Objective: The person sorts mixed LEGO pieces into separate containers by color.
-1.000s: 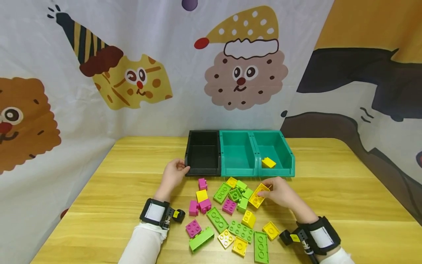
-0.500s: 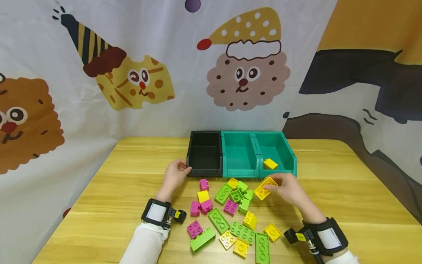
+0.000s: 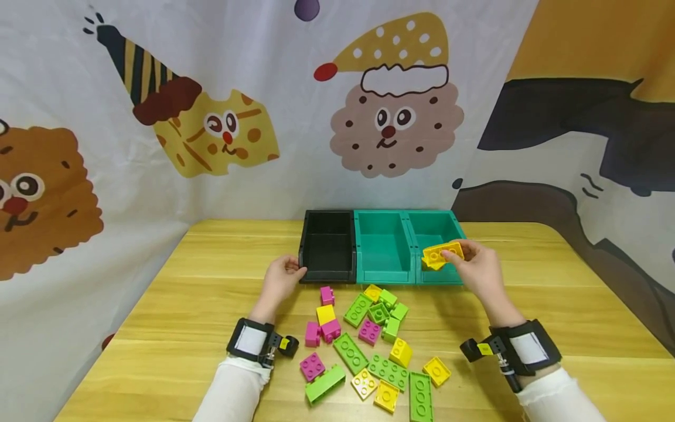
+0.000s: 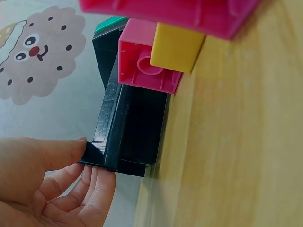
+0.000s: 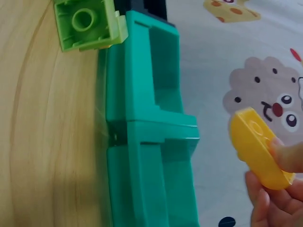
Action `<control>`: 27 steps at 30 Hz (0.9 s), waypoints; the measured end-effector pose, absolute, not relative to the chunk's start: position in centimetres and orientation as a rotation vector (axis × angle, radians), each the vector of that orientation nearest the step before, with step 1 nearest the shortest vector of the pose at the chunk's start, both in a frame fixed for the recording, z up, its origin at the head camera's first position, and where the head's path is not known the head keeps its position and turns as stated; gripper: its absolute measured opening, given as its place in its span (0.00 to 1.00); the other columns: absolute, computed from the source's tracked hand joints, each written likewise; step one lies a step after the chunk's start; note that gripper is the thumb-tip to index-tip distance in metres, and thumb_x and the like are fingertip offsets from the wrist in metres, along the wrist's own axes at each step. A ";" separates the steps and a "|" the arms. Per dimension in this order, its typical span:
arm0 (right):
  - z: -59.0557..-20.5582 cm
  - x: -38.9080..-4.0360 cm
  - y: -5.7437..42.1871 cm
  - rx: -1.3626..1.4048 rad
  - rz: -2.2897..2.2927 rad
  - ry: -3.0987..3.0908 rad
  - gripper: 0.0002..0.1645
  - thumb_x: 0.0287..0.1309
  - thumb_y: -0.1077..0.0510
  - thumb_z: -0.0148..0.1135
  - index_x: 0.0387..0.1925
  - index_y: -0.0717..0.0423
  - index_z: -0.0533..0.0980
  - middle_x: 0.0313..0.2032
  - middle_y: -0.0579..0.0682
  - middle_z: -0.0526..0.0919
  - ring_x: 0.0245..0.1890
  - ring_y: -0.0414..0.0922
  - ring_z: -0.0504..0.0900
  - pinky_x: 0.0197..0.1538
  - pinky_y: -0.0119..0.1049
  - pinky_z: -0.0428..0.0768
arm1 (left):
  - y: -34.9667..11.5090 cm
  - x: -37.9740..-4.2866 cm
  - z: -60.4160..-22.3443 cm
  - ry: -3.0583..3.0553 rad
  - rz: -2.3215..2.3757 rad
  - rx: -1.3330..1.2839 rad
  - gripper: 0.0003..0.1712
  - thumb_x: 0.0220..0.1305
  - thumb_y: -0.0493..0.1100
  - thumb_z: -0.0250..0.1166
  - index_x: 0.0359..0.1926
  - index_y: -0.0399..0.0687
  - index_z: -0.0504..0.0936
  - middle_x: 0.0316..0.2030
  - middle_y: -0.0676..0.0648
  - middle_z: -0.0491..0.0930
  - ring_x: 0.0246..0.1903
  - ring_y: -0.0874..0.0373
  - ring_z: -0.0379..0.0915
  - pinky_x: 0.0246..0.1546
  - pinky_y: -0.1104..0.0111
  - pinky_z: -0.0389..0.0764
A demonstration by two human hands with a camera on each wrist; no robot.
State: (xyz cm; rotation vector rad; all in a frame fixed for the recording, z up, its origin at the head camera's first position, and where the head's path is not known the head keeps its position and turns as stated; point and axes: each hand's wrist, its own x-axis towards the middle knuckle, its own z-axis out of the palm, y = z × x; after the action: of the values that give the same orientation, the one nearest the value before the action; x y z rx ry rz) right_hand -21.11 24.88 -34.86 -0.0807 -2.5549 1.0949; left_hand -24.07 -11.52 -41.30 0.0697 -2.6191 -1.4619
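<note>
"Yellow wood table (image 3: pixel 211 258), cartoon cloth (image 3: pixel 300 135) behind! Where's the yellow block (image 3: pixel 436 252)?"
"Up over the right green bin (image 3: pixel 439 278). The right hand (image 3: pixel 479 268) pinches it, thumb and fingers."
"And the left hand (image 3: pixel 281 278)?"
"Pinching the black bin's (image 3: pixel 329 277) corner. More blocks (image 3: pixel 388 372) lie in front."

White printed fabric backdrop (image 3: pixel 295 181), softly creased, behind a pale wood-grain tabletop (image 3: pixel 227 240) with rounded far corners; round pinkish biscuit figure (image 3: pixel 397 149) in a spotted nightcap (image 3: pixel 398 50) as landmark; left of the biscuit, a cheese figure (image 3: pixel 211 143) in a striped party hat (image 3: pixel 143 73); farther left, a brown cracker figure (image 3: pixel 53 205); right of the biscuit, a large black printed shape (image 3: pixel 559 111); below it, the tabletop; lighting diffuse.
</note>
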 end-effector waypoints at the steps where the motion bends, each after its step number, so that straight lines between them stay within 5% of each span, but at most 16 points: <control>1: -34.8 -21.3 24.9 -0.121 1.108 -2.530 0.24 0.59 0.53 0.63 0.49 0.70 0.76 0.39 0.67 0.82 0.29 0.42 0.78 0.26 0.21 0.73 | -11.5 -24.1 -41.3 -2.620 -1.460 0.068 0.11 0.60 0.36 0.65 0.41 0.32 0.77 0.36 0.38 0.78 0.35 0.50 0.76 0.40 0.61 0.79; 7: -35.5 -22.9 25.1 -0.221 1.064 -2.466 0.22 0.59 0.54 0.63 0.48 0.68 0.76 0.39 0.66 0.82 0.34 0.52 0.79 0.27 0.21 0.71 | -11.5 -24.1 -41.4 -2.616 -1.453 0.069 0.11 0.60 0.36 0.65 0.40 0.32 0.77 0.35 0.38 0.78 0.35 0.49 0.75 0.41 0.61 0.79; 16: -38.3 -25.4 25.3 -0.192 0.940 -2.520 0.16 0.59 0.63 0.60 0.45 0.71 0.72 0.40 0.69 0.78 0.37 0.60 0.76 0.41 0.51 0.77 | -11.6 -23.9 -41.6 -2.625 -1.457 0.082 0.11 0.59 0.37 0.65 0.40 0.33 0.77 0.35 0.39 0.78 0.35 0.50 0.75 0.40 0.61 0.79; 27: -39.7 -27.1 24.9 -0.149 0.839 -2.587 0.16 0.61 0.63 0.59 0.44 0.73 0.71 0.39 0.69 0.78 0.35 0.60 0.77 0.38 0.50 0.78 | -11.6 -24.0 -41.4 -2.623 -1.456 0.066 0.11 0.60 0.36 0.64 0.41 0.32 0.76 0.36 0.37 0.78 0.36 0.48 0.75 0.42 0.59 0.79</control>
State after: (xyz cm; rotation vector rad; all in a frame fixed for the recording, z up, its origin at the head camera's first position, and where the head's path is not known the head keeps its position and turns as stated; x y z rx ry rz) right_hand -27.08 24.88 -39.65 -0.1495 -2.5874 0.8386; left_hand -24.01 -11.64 -41.39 0.0656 -2.6234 -1.4561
